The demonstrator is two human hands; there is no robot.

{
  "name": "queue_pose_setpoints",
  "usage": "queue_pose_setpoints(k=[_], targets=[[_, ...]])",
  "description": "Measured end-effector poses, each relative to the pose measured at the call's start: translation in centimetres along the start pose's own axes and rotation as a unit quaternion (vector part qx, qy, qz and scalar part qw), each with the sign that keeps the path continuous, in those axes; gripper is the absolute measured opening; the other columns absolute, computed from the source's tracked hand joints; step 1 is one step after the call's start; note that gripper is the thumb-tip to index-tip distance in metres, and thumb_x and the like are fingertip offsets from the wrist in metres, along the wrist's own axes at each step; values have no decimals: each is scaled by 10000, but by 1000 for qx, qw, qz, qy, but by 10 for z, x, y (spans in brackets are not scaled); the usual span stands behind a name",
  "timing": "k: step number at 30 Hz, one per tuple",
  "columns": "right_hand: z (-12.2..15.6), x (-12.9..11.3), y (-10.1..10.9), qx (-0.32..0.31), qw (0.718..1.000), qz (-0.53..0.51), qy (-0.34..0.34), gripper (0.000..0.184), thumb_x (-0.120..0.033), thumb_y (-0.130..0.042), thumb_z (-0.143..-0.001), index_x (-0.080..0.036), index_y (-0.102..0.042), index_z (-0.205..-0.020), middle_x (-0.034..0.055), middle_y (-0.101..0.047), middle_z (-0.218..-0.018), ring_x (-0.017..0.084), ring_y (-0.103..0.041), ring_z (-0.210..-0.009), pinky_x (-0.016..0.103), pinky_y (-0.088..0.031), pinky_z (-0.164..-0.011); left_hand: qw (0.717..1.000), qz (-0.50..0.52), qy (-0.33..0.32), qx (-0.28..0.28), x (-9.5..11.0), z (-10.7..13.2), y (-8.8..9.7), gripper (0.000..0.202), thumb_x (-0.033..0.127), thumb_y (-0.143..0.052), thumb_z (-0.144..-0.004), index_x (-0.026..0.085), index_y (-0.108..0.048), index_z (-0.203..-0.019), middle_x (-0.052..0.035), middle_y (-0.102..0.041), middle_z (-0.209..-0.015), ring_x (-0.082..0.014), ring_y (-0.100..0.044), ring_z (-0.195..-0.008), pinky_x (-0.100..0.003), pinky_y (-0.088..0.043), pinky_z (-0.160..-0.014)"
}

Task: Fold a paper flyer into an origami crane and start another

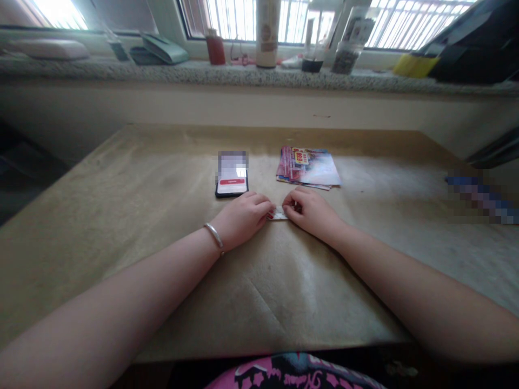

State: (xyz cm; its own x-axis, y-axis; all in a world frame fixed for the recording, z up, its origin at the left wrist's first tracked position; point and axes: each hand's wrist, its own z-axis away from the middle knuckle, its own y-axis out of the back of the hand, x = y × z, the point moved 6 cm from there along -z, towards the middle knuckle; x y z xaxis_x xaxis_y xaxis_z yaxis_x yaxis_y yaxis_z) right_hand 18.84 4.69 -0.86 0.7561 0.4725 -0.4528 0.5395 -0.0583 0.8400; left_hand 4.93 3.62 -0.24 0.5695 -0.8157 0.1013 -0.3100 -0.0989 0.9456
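Note:
Between my two hands lies a small white piece, flat like folded paper [279, 213], low on the tabletop. My left hand [248, 213] has its fingers closed on the left end of it, and a silver bangle circles that wrist. At the other end, my right hand [307, 208] pinches it between thumb and curled fingers. Both hands partly cover the piece, so its full shape is hidden. Just beyond my left hand rests a phone [232, 189] with a lit, partly blurred screen. A stack of colourful printed leaflets [314, 168] lies beyond my right hand.
The table has a tan cover [162, 308]. A blurred blue and pink strip [480, 200] lies at its right edge. Behind, a granite windowsill [227, 75] carries a red jar [215, 48], a tall pale cylinder [267, 35], a yellow object [414, 65] and a green pouch [166, 49].

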Motion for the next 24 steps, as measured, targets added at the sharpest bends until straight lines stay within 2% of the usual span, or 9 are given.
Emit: queue_pose_setpoints(k=[11,21,24], targets=[[4,-1,2,-10,1000,11,13,87,-212,-589,-818,-164,-660,-832,53,-596,-840,145,-551,-725,272,-452,-691,1000,-7,4,-1,0,1,1,173,151,-526,-885,138,-653,-1002,-73,-657,-948,-183,-568,-865,-313,-486,-808],[8,-8,8,-10,999,35,36,24,-187,-594,-800,-185,-606,-779,33,-586,-814,157,-540,-762,273,-421,-698,999,-10,-6,33,3,2,7,166,178,-536,-905,123,-638,-1023,-72,-644,-931,-178,-557,-842,-289,-470,-783],[8,-12,7,-11,998,25,51,34,-174,-603,-795,-182,-606,-762,26,-588,-784,152,-536,-752,266,-412,-690,999,-4,-12,30,5,2,7,150,189,-524,-914,130,-651,-966,-65,-641,-899,-177,-558,-835,-286,-467,-777]])
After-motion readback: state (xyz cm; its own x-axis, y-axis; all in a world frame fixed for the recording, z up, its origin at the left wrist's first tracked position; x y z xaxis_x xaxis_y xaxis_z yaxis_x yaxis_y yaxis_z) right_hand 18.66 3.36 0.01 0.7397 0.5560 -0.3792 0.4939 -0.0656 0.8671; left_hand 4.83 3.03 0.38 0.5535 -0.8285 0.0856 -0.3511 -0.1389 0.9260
